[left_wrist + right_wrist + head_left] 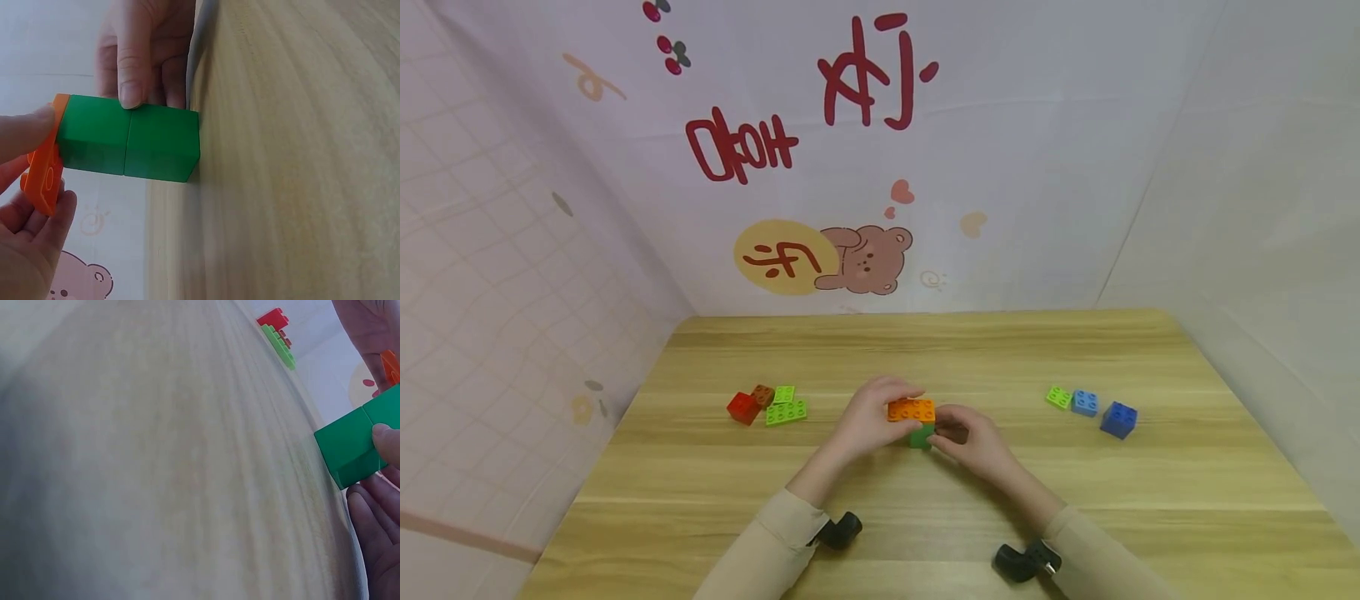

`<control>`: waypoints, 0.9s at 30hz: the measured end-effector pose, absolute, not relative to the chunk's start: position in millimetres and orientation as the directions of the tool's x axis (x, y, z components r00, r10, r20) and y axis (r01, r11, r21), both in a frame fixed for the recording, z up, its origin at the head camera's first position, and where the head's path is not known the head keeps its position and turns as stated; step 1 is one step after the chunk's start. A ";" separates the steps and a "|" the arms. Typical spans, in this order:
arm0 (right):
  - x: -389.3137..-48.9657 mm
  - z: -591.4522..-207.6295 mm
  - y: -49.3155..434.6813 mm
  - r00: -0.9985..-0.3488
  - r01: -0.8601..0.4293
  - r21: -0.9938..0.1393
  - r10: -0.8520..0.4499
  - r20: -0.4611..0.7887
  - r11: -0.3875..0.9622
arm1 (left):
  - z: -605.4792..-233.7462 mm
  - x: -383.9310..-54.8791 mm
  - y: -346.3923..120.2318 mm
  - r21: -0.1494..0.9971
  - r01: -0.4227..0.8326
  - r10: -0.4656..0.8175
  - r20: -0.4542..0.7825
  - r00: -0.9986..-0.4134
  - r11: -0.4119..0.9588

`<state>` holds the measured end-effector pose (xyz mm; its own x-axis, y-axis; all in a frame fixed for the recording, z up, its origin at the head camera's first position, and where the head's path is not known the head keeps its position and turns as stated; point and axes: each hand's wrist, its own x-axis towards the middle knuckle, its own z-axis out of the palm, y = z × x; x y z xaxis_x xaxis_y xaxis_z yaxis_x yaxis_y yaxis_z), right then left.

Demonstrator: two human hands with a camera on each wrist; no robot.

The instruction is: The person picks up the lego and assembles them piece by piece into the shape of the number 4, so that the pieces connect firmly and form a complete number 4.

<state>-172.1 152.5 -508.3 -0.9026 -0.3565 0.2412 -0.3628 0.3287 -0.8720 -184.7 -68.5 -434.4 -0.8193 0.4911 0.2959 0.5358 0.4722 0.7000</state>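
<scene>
Two green bricks stand stacked on the wooden table. A flat orange brick lies across the top of the stack and juts out to the left. My left hand pinches the orange brick between thumb and fingers. Lower down, my right hand holds the green stack, its thumb on one face and its fingers behind. Whether the orange brick is pressed fully onto the studs, I cannot tell.
On the table's left lie a red brick, a brown brick, a small lime brick and a longer lime one. To the right are a lime brick, a light blue brick and a dark blue brick.
</scene>
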 end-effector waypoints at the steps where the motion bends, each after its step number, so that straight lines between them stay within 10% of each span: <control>1: -172.1 -508.8 152.8 -0.903 -0.361 -0.873 -0.356 0.240 0.328 | -434.6 -183.9 -68.6 0.702 0.537 0.487 0.302 -0.820 0.468; 27: -170.0 -491.4 161.5 -0.909 -0.352 -0.869 -0.346 0.230 0.347 | -447.1 -174.5 -151.2 0.823 0.344 0.193 0.287 -0.938 0.452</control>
<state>-170.0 161.5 -491.4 -0.9093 -0.3464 0.2304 -0.3523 0.3467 -0.8693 -174.5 -151.2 -447.1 -0.9384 0.1925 0.2868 0.3442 0.4515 0.8232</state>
